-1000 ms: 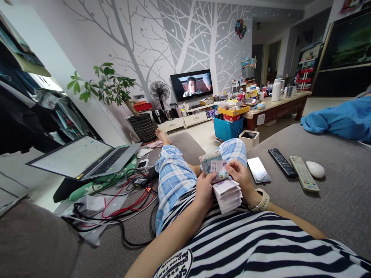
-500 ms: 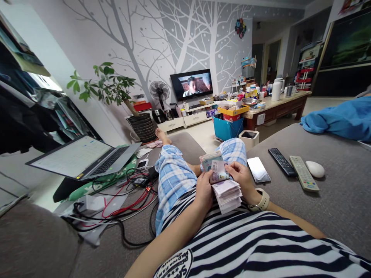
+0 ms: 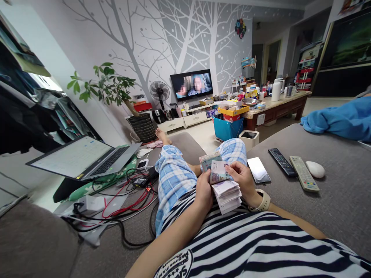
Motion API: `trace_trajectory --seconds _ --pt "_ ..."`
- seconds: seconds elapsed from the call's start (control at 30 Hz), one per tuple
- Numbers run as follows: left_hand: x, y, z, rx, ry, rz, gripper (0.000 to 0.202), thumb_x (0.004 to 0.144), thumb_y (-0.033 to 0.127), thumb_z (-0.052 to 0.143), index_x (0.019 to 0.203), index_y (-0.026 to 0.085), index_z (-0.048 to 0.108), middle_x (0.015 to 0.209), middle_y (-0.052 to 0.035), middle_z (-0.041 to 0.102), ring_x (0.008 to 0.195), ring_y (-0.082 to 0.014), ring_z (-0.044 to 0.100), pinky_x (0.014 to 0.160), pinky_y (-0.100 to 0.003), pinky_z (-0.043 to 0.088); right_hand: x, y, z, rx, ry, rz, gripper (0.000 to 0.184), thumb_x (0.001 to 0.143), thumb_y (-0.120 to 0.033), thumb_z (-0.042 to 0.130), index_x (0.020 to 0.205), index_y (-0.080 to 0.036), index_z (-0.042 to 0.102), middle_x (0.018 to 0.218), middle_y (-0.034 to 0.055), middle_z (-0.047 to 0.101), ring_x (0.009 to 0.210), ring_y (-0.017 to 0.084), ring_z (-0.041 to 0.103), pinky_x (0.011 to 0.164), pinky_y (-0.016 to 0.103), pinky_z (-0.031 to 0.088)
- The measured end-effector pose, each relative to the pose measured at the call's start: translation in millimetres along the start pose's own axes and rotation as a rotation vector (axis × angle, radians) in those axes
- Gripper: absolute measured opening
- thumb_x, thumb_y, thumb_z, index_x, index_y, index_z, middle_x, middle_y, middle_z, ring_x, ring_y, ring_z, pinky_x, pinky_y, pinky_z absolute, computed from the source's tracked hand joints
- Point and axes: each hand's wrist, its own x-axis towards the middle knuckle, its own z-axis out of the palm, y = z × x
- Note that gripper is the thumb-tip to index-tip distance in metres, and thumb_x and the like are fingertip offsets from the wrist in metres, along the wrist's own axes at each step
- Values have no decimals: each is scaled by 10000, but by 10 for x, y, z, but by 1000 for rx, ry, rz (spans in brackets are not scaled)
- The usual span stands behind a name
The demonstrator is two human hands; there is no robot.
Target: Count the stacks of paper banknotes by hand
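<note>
I lie back on a grey sofa with a thick stack of banknotes (image 3: 226,193) held over my striped shirt. My left hand (image 3: 204,189) grips the stack's left side, fingers closed round it. My right hand (image 3: 243,177), a pale watch on its wrist, pinches the top purple note (image 3: 218,172), which is bent up and folded over the stack's far end. More notes stand upright behind it. My legs in blue checked trousers stretch out ahead.
A phone (image 3: 258,170), two remote controls (image 3: 282,162) and a white mouse (image 3: 315,169) lie on the sofa at my right. An open laptop (image 3: 84,156) and tangled cables (image 3: 127,200) sit at my left. A television (image 3: 191,85), a fan and a cluttered low table stand beyond.
The top note has been drawn a little further towards my right hand and tilted. The picture on the television has changed. My arms stay in place.
</note>
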Motion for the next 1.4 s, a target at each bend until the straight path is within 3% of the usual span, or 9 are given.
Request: trace_trajectory --seconds 0.67,1.03,1.23,1.4 --pt "45 -7 -31 91 -24 42 217 677 342 687 759 143 709 785 -44 724 769 -193 640 762 -306 485 -3 -14 -12 27 -64 -38 250 840 -382 665 693 -201 572 635 -26 519 604 133 447 566 263 369" --pt "-80 151 49 219 -66 82 192 693 325 653 696 141 708 734 -62 706 708 -198 604 697 -320 489 -28 -24 -20 47 -177 -73 177 848 -362 661 772 -204 635 696 -9 560 641 148 482 601 276 388" --pt "-55 129 55 89 -92 16 208 659 321 696 763 141 699 743 -49 703 729 -211 629 721 -333 499 -39 -47 -41 -1 -233 -167 180 880 -353 627 772 -208 633 704 -7 514 658 152 445 620 286 358" --pt "-26 82 37 64 -66 12 254 676 390 711 786 162 692 736 -52 706 758 -242 652 735 -356 504 -39 -61 -41 -8 -232 -161 223 883 -397 613 751 -217 616 731 4 515 694 167 464 666 297 379"
